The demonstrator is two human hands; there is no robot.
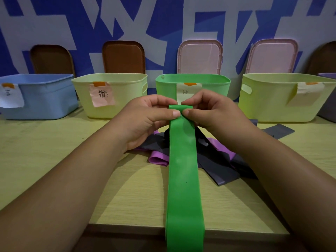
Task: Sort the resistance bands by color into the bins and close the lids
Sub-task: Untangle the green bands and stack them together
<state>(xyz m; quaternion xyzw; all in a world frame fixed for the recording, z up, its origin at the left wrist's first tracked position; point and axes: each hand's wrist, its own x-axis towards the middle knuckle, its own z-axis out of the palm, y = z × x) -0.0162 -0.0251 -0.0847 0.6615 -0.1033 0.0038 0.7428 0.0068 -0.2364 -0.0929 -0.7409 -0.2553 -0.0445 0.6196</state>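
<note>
While both hands meet over the middle of the table (54, 151), the left hand (145, 117) and right hand (214, 111) each pinch the rolled far end of a green band (183, 160). The thumbs (174, 113) press the near side of the roll, tips almost touching, and the forefingers curl over its top from behind. The remaining fingers are tucked under the palms, and how they lie cannot be made out.

Both forearms come in from the lower corners and converge toward the roll, wrists bent slightly inward. From the roll the green band runs flat toward the table's near edge and over it, where the bottom of the view cuts it off.

Beneath the hands a purple band (158, 158) and several dark grey bands (218, 166) lie tangled on the table, largely hidden by the green band and the wrists.

Along the far edge stand a blue bin (45, 99), a pale yellow bin (123, 102), a green bin (214, 86) and a second pale yellow bin (269, 104), all open. The hands cover the lower front of the green bin. Each carries a paper label whose writing is hard to read. Two brown lids (123, 57) and two pink lids (200, 57) lean upright on the wall behind them. At the right edge a purple bin (329, 75) is mostly cut off.
</note>
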